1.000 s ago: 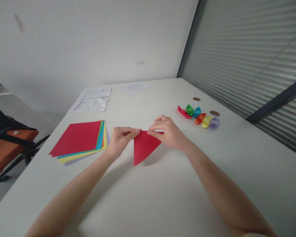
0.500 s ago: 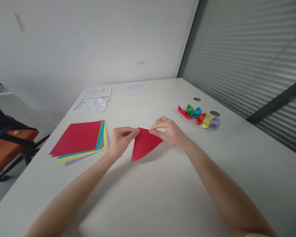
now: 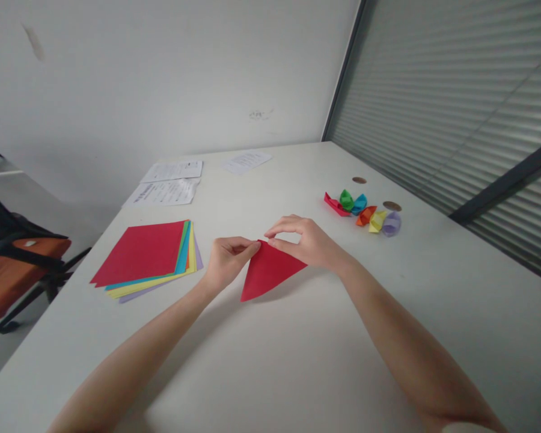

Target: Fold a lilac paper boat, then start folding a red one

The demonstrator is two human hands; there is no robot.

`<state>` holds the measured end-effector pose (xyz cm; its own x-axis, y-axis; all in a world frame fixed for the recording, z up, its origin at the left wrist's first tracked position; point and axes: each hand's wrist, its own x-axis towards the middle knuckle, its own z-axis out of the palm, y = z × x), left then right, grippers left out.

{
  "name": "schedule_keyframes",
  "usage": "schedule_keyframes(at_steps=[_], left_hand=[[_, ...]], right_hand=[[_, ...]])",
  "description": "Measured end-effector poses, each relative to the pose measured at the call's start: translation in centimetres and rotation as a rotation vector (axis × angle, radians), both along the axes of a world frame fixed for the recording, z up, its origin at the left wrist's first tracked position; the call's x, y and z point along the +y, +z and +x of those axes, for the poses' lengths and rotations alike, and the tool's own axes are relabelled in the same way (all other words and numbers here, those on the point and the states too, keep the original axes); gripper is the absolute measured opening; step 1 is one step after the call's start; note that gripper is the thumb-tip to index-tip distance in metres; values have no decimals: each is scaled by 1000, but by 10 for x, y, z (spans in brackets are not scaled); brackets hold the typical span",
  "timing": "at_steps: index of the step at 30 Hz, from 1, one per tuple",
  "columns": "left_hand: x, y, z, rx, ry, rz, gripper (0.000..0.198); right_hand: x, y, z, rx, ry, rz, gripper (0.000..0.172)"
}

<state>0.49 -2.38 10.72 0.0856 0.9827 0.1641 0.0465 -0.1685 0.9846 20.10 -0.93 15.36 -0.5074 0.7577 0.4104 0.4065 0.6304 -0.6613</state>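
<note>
A folded sheet of red paper [image 3: 273, 270], roughly triangular, is held up just over the white table, with its point down toward me. My left hand [image 3: 229, 260] pinches its top corner between thumb and fingers. My right hand [image 3: 304, 240] is at the upper edge beside that corner, thumb and forefinger closed on the paper close to the left fingertips. The right-hand part of the sheet passes behind or under my right hand, so its far corner is partly hidden.
Left of my hands lies a fanned stack of coloured paper [image 3: 139, 252], red on top. Several small folded paper pieces [image 3: 366, 215] stand in a row at the right, near two round brown discs [image 3: 392, 205]. Printed sheets [image 3: 166, 191] lie farther back; an orange chair [image 3: 22, 264] is beyond the left edge.
My right fingers have slid left along the top edge toward the left fingertips. The left hand and the paper's top corner have shifted slightly right and nearer to me.
</note>
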Motion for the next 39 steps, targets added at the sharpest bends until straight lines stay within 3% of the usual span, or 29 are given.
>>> schedule_keyframes(at_steps=[7,13,39], left_hand=[[-5,5,5,41,-60,1,28],[0,-3,4,64,-139,-56,30],[6,-18,0,217,-196,-114,26]], right_hand=[[2,-11,-13,38,11,38,13],[2,-13,-14,-101,-80,93,13],[16,-31,-9,-162,-199,88,13]])
